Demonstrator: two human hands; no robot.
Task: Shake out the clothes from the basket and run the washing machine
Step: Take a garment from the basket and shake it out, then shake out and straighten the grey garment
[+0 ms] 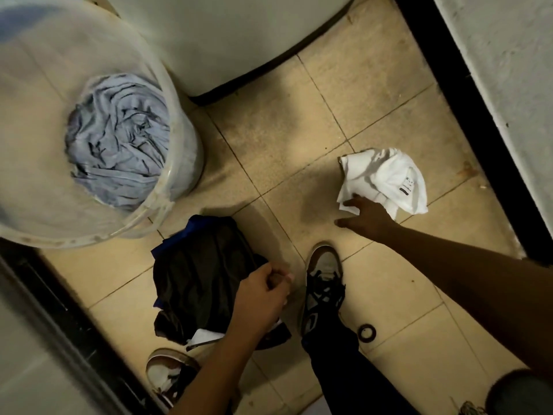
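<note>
One tub [167, 187] by the washer [239, 40] holds one grey-blue garment [116, 139]; two more clothes on the floor [299, 130]: dark pile [197, 277], white cloth [386, 178]. Left hand [263, 298] curled over the pile (can't tell if it grips). Right hand [366, 217] spread, fingertips touching the cloth; two shoes [323, 289], one ring [367, 332].

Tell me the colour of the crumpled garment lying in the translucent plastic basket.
Pale blue-grey crumpled garment, clearest in the head view.

One translucent basket [167, 187] holding one grey-blue garment [116, 139]; right of the basket, on the floor: one dark clothes pile [197, 277], one white garment [389, 178], two shoes [323, 283], one black ring [367, 332]; two hands [368, 215].
</note>
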